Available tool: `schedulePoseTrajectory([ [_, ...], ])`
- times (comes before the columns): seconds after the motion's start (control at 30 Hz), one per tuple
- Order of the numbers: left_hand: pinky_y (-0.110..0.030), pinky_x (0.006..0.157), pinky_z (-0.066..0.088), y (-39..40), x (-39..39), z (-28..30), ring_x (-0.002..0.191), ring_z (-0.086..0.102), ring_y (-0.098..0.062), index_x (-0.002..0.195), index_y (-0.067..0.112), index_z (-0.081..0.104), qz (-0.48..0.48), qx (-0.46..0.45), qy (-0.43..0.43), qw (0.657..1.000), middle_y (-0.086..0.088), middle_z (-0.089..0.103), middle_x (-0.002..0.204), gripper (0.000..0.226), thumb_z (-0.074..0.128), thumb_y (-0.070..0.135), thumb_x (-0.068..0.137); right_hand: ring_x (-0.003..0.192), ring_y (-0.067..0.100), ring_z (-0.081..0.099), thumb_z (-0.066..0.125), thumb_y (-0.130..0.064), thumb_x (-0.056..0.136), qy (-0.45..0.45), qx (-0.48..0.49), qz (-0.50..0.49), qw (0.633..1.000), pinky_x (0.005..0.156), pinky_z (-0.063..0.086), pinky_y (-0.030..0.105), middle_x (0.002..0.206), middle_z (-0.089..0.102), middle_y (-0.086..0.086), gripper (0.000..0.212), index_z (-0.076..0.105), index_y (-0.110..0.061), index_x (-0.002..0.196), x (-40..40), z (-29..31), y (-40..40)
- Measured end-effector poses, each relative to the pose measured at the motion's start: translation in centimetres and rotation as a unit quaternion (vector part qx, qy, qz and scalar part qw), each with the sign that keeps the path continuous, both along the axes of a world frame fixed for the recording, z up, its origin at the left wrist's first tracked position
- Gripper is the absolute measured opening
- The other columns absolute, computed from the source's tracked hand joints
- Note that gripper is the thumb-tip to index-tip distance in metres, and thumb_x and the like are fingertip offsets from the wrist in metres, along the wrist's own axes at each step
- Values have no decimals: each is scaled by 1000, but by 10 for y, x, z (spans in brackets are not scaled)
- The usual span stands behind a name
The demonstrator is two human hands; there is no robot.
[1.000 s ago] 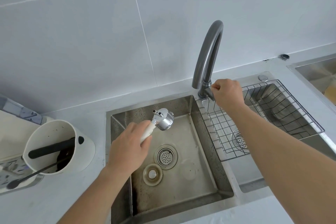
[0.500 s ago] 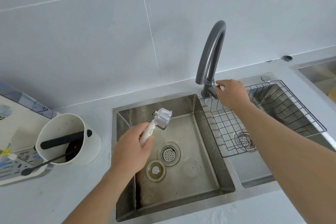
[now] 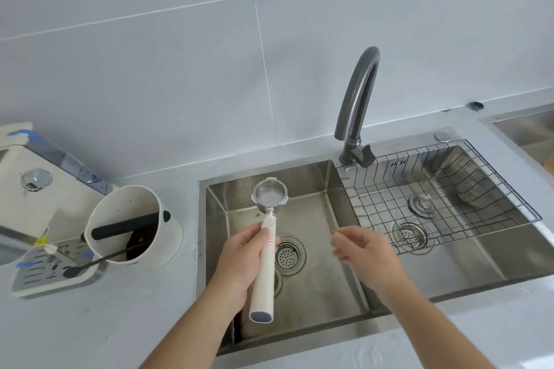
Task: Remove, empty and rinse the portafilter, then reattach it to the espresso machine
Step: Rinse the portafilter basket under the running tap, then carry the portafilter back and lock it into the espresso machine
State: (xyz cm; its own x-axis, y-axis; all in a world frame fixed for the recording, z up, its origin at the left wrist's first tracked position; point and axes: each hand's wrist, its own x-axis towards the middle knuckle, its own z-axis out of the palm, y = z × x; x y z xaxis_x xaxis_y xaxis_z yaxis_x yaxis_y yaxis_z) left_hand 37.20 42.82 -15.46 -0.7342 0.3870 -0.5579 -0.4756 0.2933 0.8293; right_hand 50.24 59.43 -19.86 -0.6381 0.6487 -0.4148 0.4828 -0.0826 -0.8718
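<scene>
My left hand [image 3: 239, 260] grips the white handle of the portafilter [image 3: 266, 252] over the left sink basin [image 3: 314, 293]. Its steel basket [image 3: 269, 196] faces up and looks empty. My right hand [image 3: 364, 252] hovers over the same basin to the right of the handle, holding nothing, fingers loosely apart. The grey faucet [image 3: 356, 105] arches behind the basin, and no water runs from it. Its lever [image 3: 362, 154] sits at its base. The white espresso machine [image 3: 33, 204] stands at the far left of the counter.
A white knock box [image 3: 132, 228] with a black bar and dark grounds stands left of the sink, a black-handled tool leaning in it. A wire rack [image 3: 443, 192] spans the right basin. A drain strainer [image 3: 289, 255] lies under the portafilter.
My right hand left the faucet lever and came down over the left basin. My left hand turned the portafilter basket upward and drew it nearer, handle toward me.
</scene>
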Motion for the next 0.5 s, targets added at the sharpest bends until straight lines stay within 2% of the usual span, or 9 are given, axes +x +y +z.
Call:
schedulePoseTrajectory([
  [0.07, -43, 65, 55, -3, 4, -1, 72, 61, -23, 91, 22, 76, -10, 21, -16, 1000, -11, 77, 93, 17, 60, 20, 94, 72, 22, 73, 67, -22, 90, 30, -39, 9, 999, 81, 60, 48, 76, 77, 8, 14, 77, -19, 81, -1, 6, -26],
  [0.13, -58, 83, 52, -7, 8, 0, 78, 60, -26, 88, 23, 78, -27, 29, -16, 999, -16, 74, 101, 19, 60, 23, 94, 69, 18, 71, 65, -23, 92, 50, -80, 42, 995, 80, 60, 46, 75, 76, 5, 18, 77, -16, 81, -4, 16, -50],
  [0.17, -60, 86, 51, -8, 11, 1, 80, 61, -27, 89, 24, 77, -34, 32, -11, 999, -18, 73, 105, 19, 59, 25, 94, 71, 19, 71, 64, -24, 92, 58, -104, 63, 991, 81, 60, 45, 76, 76, 4, 18, 77, -16, 83, -4, 20, -58],
  [0.27, -47, 83, 53, -19, 15, 4, 85, 65, -24, 95, 22, 75, -27, 33, -4, 999, -18, 72, 106, 16, 59, 23, 94, 79, 24, 75, 64, -22, 92, 75, -177, 110, 975, 80, 61, 40, 86, 79, 9, 14, 74, -13, 96, -9, 30, -84],
  [0.4, -52, 92, 51, -37, 14, 8, 82, 68, -21, 84, 25, 78, -28, 39, -20, 999, -6, 77, 91, 21, 60, 19, 93, 85, 26, 76, 70, -16, 89, 72, -206, 134, 967, 78, 60, 41, 90, 78, 14, 17, 71, -8, 105, -16, 34, -106],
  [0.5, -47, 86, 53, -55, 10, 10, 79, 67, -20, 89, 21, 77, -33, 40, -11, 999, -6, 77, 90, 18, 60, 18, 93, 82, 26, 76, 70, -10, 88, 73, -212, 129, 966, 72, 58, 36, 89, 77, 17, 19, 69, -3, 105, -20, 39, -122],
])
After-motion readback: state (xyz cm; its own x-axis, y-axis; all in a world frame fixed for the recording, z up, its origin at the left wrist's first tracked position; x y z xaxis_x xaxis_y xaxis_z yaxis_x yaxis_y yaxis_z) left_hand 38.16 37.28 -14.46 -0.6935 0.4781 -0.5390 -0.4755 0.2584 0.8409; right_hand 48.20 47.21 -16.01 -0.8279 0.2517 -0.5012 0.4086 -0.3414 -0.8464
